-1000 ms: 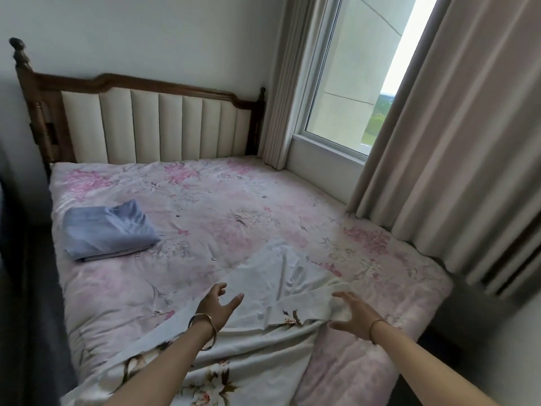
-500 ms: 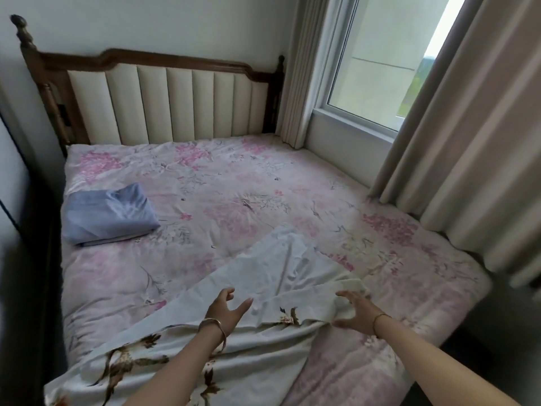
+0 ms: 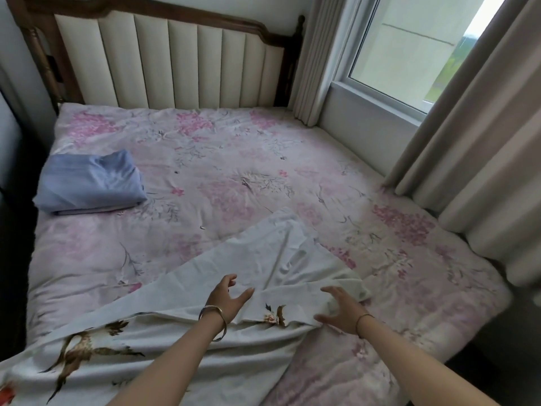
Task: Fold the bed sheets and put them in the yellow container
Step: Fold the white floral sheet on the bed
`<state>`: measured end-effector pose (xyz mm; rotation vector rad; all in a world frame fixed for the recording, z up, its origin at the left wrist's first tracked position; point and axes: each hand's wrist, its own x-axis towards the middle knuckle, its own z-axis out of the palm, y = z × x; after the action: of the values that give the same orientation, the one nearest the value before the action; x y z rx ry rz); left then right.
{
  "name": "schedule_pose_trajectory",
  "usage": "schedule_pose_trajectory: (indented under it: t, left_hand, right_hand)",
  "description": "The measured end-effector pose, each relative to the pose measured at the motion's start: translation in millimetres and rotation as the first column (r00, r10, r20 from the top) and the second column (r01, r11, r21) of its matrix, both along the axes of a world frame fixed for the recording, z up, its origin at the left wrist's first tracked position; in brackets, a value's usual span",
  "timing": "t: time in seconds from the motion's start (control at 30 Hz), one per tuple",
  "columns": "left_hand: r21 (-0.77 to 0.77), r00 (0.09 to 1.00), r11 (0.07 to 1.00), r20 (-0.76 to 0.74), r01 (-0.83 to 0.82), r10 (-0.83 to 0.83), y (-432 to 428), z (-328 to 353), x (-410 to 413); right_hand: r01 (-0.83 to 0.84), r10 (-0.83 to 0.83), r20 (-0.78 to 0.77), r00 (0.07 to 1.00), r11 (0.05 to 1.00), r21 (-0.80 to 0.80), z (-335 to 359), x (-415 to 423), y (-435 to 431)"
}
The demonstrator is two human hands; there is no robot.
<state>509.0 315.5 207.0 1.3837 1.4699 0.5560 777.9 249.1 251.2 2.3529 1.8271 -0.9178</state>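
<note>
Left hand: the left hand (image 3: 227, 300) is over the near middle of the white sheet, with the thumb and fingers spread. The grip is wide and holds nothing. A metal bangle (image 3: 215, 322) sits on the wrist.
Right hand: the right hand (image 3: 342, 313) is at the right edge of the same sheet, just beside a bunched fold. The fingers are spread and a little bent, so this grip is also wide. It is not clear whether the fingertips press the cloth. A thin bracelet (image 3: 362, 321) is on the wrist.
White sheet: the white sheet (image 3: 263, 253) lies unfolded and wrinkled on the near part of the bed. It runs from the lower left corner of the view up to a point near the middle of the bed. The near part shows a brown print of leaves and flowers, and the far part shows the plain pale side.
Bed: the bed (image 3: 234, 171) has a cover with pink flowers, and it carries both sheets.
Blue sheet: the blue sheet (image 3: 87, 183) is already folded in a thick packet. It rests at the left edge of the bed, well apart from the white sheet.
Curtain: the beige curtain (image 3: 474, 148) hangs along the right side, and its lower folds touch the edge of the bed.
Headboard: the padded cream headboard (image 3: 181, 63) in a dark wood frame stands at the far end.
Window: the window (image 3: 404, 48) is at the far right, between two curtains.
</note>
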Motion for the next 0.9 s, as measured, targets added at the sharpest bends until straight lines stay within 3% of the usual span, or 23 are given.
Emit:
schedule_pose_trajectory:
  t: [0.33,0.6,0.9]
  left_hand:
    - [-0.112,0.989,0.994,-0.148,0.01,-0.026,28,-83,106]
    - [-0.105,0.982,0.994,-0.187,0.0,-0.02,39,-138,116]
    - [-0.144,0.905,0.957,-0.316,0.25,-0.284,55,-202,119]
  right_hand:
    - [-0.155,0.14,-0.102,0.985,0.976,-0.154,-107,86,73]
    - [-0.192,0.165,-0.149,0.975,0.963,-0.188,-179,92,90]
    - [-0.248,0.237,-0.074,0.969,0.943,-0.222,-240,94,105]
